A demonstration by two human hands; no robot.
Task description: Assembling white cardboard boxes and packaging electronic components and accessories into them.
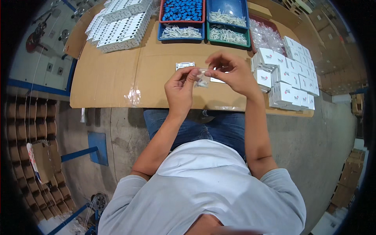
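Note:
Over the near part of the cardboard-covered table, a small clear plastic bag (pixel 202 82) with little pale pieces in it hangs between my hands. The thumb and fingers of my left hand (pixel 180 89) pinch its left side near the top. Thumb and forefinger of my right hand (pixel 234 74) close on its upper right edge, the other fingers curled above. Just beyond my left fingertips lies a small white rectangular device (pixel 185 65). A white flat piece (pixel 216 80) shows partly under my right hand, mostly hidden by it.
Stacked white devices (pixel 121 35) stand far left. At the back are a red tray (pixel 182 21) of blue parts, and blue (pixel 181 40) and green (pixel 229 44) trays of white plugs. Clear bags (pixel 265 34) fill another tray. White boxes (pixel 291 78) pile up along the right edge.

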